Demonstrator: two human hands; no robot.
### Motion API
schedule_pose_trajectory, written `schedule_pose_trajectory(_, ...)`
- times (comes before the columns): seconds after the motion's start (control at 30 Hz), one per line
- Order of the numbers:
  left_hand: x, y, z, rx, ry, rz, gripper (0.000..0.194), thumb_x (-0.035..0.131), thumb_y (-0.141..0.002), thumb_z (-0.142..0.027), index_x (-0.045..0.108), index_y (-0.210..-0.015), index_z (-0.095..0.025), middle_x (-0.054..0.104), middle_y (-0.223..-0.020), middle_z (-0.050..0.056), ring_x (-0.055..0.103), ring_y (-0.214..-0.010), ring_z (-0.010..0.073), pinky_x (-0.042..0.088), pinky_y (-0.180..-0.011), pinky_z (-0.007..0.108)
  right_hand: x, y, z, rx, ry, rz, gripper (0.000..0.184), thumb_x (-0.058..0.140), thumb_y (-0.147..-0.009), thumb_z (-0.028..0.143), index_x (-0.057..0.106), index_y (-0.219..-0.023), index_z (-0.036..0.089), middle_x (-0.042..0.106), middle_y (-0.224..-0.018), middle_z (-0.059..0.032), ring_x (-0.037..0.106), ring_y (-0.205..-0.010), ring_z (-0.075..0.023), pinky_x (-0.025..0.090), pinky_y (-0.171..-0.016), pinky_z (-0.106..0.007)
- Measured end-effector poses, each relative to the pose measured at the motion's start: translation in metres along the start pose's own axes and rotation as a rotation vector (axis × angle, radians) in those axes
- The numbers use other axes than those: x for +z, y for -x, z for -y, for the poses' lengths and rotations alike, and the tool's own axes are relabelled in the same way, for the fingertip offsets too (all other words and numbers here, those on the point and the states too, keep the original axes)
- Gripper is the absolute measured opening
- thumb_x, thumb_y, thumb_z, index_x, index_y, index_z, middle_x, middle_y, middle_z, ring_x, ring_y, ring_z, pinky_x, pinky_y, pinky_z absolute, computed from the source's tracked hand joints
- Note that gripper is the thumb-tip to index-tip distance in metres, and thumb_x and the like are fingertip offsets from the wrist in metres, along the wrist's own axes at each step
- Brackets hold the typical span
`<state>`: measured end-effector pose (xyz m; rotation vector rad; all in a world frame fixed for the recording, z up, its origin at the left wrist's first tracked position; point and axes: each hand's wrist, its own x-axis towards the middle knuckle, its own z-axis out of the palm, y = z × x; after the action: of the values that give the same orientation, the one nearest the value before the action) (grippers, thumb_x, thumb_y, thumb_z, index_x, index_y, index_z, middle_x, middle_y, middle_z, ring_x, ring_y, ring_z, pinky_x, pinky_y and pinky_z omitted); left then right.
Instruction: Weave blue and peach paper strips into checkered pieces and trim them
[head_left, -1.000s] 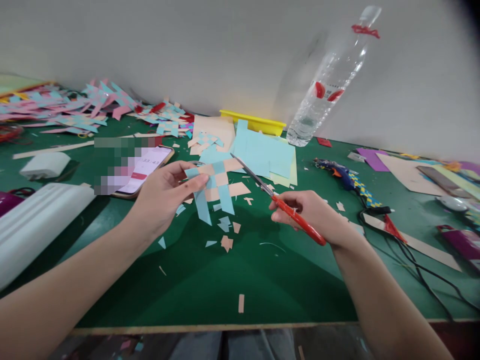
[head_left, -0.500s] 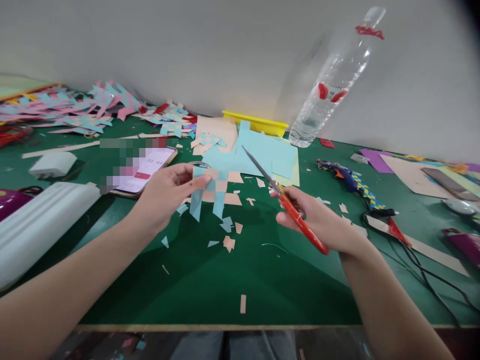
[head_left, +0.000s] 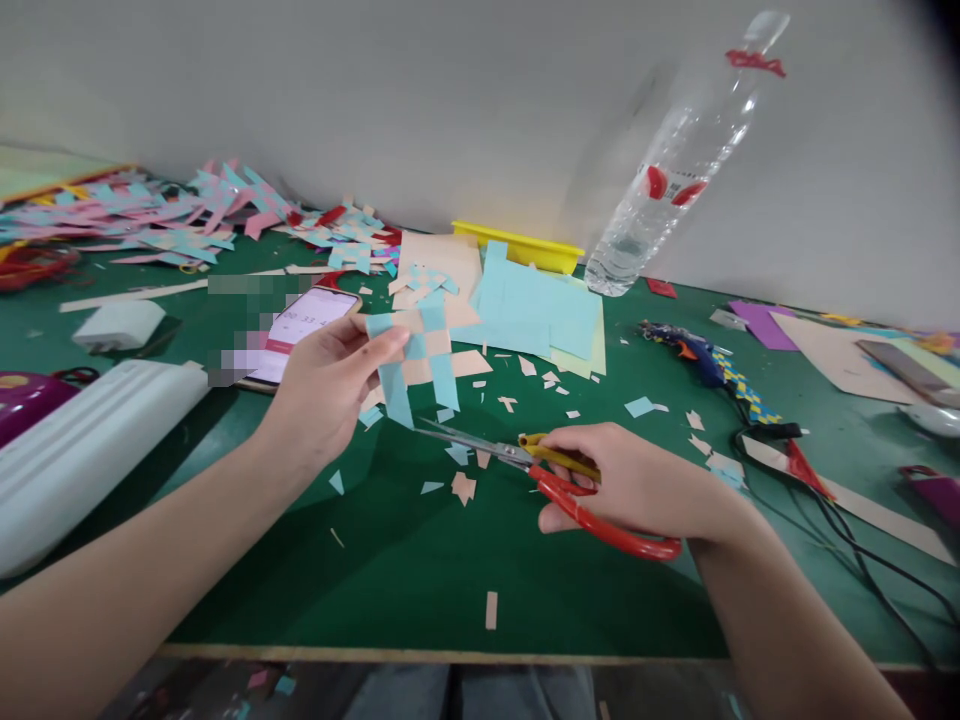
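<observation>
Green table (head_left: 405, 590) | left hand (head_left: 322, 390) pinching woven paper (head_left: 436, 343) | right hand (head_left: 630, 480) holding scissors (head_left: 512, 453), now lower, handles spread wider

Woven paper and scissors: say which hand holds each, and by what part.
The left hand pinches the woven paper at its upper left corner; the right hand holds the scissors by the handles.

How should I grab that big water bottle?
I'd wrap a hand around the bottle at its label, coming from the front. The body is round and wide there, and the wall is right behind, so front looks easiest. The narrow neck with the red band is up high, so holding there might make it swing. Squeeze gently!
</observation>
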<state>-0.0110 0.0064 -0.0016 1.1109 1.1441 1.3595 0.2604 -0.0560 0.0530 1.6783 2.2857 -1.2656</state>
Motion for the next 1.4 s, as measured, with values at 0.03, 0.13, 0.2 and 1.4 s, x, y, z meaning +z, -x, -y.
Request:
schedule_pose_trajectory(0.03,0.0,0.001,0.0,-0.003,0.006,-0.008,0.024,0.077,-0.072,-0.037,0.063,-0.08,-0.019,0.06,-0.073,-0.001,0.058,-0.061,0.0101,0.046,-0.051,0.022,-0.001,-0.001,0.0,0.008,-0.009,-0.008,0.047,0.069,-0.068,0.059,0.064,-0.095,0.021,0.063,-0.081,-0.0012,0.051,-0.062,-0.0132,0.033,-0.052,-0.026)
schedule_pose_trajectory(0.13,0.005,0.004,-0.004,-0.006,0.06,-0.005,0.021,0.079,-0.07,-0.033,0.065,-0.078,-0.019,0.061,-0.071,-0.001,0.059,-0.061,0.0106,0.047,-0.051,0.021,-0.002,-0.002,0.0,0.024,-0.02,-0.011,0.048,0.07,-0.066,0.058,0.065,-0.097,0.021,0.063,-0.079,-0.0013,0.051,-0.06,-0.0131,0.034,-0.053,-0.026)
schedule_pose_trajectory(0.2,0.008,0.007,-0.006,0.015,0.095,0.016,0.017,0.079,-0.071,-0.028,0.066,-0.077,-0.019,0.063,-0.072,-0.001,0.059,-0.063,0.0099,0.047,-0.053,0.02,-0.002,-0.002,0.001,0.026,-0.031,-0.001,0.048,0.07,-0.066,0.057,0.065,-0.097,0.021,0.063,-0.078,-0.0011,0.051,-0.06,-0.0132,0.034,-0.053,-0.026)
schedule_pose_trajectory(1.4,0.013,0.013,-0.011,-0.034,0.073,0.052,0.018,0.079,-0.069,-0.027,0.064,-0.078,-0.021,0.06,-0.066,-0.003,0.05,-0.06,0.0091,0.037,-0.05,0.021,-0.005,-0.005,-0.01,-0.059,0.011,0.025,0.043,0.071,-0.063,0.06,0.059,-0.066,0.019,0.045,-0.061,0.0042,0.034,-0.056,-0.0097,0.025,-0.051,-0.026)
